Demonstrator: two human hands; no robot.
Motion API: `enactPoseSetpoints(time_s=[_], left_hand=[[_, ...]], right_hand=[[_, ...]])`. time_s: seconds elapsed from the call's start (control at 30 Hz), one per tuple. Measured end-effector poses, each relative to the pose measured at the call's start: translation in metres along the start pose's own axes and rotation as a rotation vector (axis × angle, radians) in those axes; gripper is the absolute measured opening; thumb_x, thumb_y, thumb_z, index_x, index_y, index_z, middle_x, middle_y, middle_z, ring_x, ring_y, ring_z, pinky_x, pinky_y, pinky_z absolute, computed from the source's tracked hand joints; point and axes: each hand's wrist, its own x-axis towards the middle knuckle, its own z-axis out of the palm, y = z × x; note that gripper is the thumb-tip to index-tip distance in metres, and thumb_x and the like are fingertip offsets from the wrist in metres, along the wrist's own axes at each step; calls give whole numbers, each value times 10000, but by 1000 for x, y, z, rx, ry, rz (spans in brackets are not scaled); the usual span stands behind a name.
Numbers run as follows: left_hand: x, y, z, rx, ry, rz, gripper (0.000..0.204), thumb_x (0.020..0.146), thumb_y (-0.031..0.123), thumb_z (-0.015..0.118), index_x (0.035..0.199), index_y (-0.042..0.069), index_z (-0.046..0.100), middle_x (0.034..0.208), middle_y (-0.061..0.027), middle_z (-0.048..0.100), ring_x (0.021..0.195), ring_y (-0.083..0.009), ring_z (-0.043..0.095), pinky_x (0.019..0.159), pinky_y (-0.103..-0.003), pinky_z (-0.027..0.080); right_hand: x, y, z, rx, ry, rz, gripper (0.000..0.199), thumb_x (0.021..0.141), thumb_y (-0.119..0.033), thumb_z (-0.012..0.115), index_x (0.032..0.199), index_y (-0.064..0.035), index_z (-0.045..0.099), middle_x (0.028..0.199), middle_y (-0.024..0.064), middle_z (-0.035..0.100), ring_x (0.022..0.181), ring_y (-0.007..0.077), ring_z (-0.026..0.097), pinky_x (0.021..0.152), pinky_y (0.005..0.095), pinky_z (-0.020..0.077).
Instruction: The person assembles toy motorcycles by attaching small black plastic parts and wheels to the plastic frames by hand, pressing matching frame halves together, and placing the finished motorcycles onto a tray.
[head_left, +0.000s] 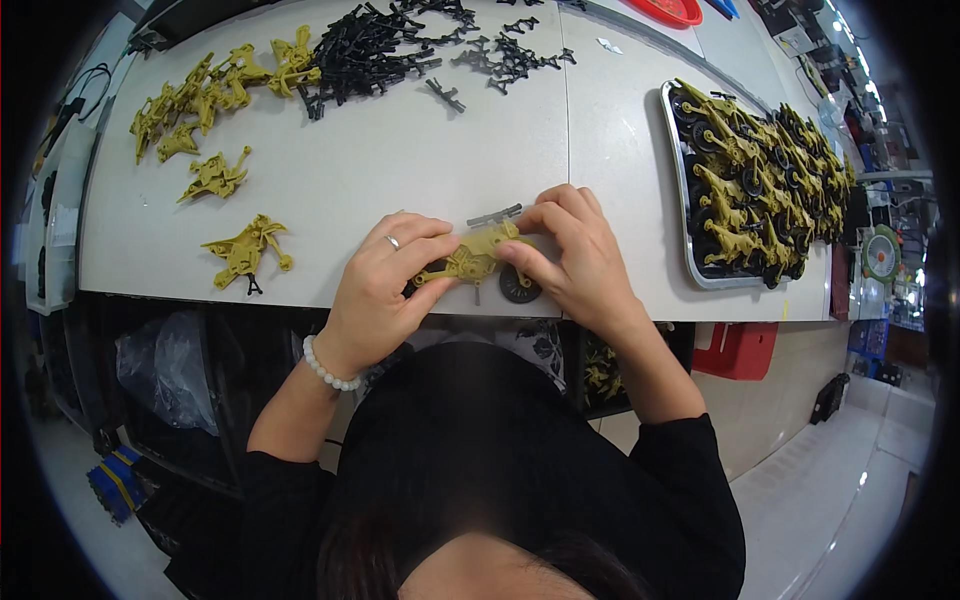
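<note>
A yellow toy motorcycle with black wheels is between my hands, just over the table's near edge. My left hand, with a ring and a beaded bracelet at the wrist, pinches its left end. On the other end close the thumb and fingers of my right hand, above a black wheel. A dark fork-like plastic part shows just beyond the toy, by my right fingertips; whether it touches them I cannot tell. Fingers cover part of the toy, and its middle is slightly blurred.
Left on the white table lie loose yellow bodies and one yellow body with a black piece. Black plastic parts are heaped at the back. To the right stands a metal tray full of toy motorcycles; a red bin sits below.
</note>
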Motion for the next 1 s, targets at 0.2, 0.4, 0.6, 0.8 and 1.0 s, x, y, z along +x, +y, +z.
enactPoseSetpoints(time_s=[0.2,0.4,0.6,0.8,1.0], left_hand=[[-3,2,-1,-3,17,-12,365,680,14,746,1025,-4,630,1029,-132,626,988,-304,581,836,-361,486],[-4,6,1,-380,68,-247,390,736,64,773,1085,-22,620,1016,-123,653,928,-198,624,804,-292,499],[-2,6,2,-564,11,-396,289,790,74,755,1029,-47,646,891,-97,703,811,-110,653,729,-230,514],[-10,5,8,-453,101,-243,264,788,71,751,1010,-37,658,877,-102,709,801,-117,662,716,-233,517],[-2,11,1,-481,-1,-283,288,765,76,770,1011,-31,664,865,-111,711,778,-123,674,705,-227,519]], right_hand=[[-4,-5,13,198,25,100,306,742,-184,786,905,13,620,955,91,597,912,198,576,802,295,462],[-15,-23,7,852,0,395,353,774,-59,775,1027,18,541,1005,88,599,908,105,576,826,245,473],[-23,-12,15,819,73,258,378,776,-24,758,1080,16,536,1051,118,605,950,145,591,852,265,472],[-14,-20,-2,680,-75,210,389,813,-124,724,1143,43,603,906,82,652,852,139,613,790,257,476],[-14,-18,-11,590,-98,173,286,824,-155,711,1027,41,668,873,79,662,797,127,595,736,232,454]])
